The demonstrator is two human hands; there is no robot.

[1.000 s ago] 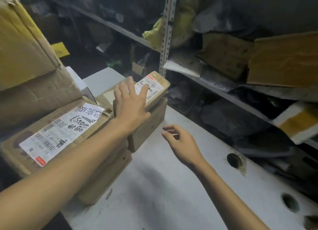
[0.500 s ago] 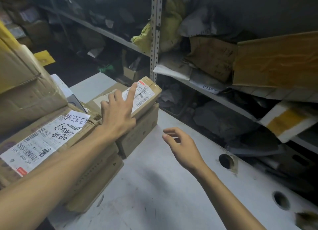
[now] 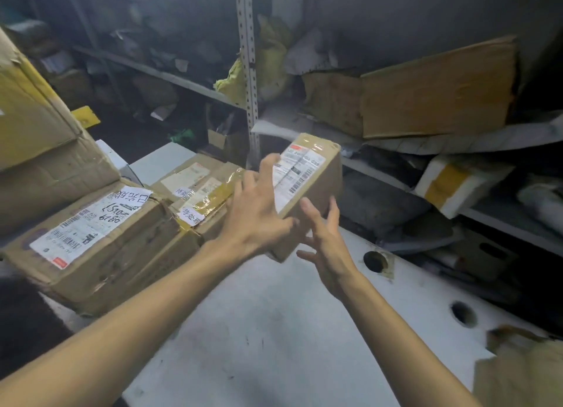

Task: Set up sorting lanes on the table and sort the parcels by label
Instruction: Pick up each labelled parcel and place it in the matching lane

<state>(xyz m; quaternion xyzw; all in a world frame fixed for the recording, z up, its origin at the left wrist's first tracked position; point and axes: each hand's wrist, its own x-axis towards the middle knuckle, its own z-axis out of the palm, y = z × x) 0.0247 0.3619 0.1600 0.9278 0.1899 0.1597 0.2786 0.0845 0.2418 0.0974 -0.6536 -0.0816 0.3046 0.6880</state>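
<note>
A small brown parcel (image 3: 318, 182) with a white barcode label on top is tilted in the air above the white table (image 3: 274, 330). My left hand (image 3: 256, 214) grips its near end, fingers across the label and thumb on the side. My right hand (image 3: 326, 242) has spread fingers against the parcel's lower right side. To the left lie a big parcel with a handwritten white label (image 3: 91, 223) and a tape-covered parcel (image 3: 201, 190) with small paper tags.
A large open carton (image 3: 36, 132) towers at the far left. Metal shelving with an upright post (image 3: 248, 71) and stuffed with cardboard and bags runs behind the table. Two round holes (image 3: 375, 261) pierce the table's right side. Crumpled cardboard (image 3: 524, 370) lies at the bottom right.
My left hand has lifted the small parcel off the taped parcel and swung it right. My right hand rose from above the table to meet the parcel's side.
</note>
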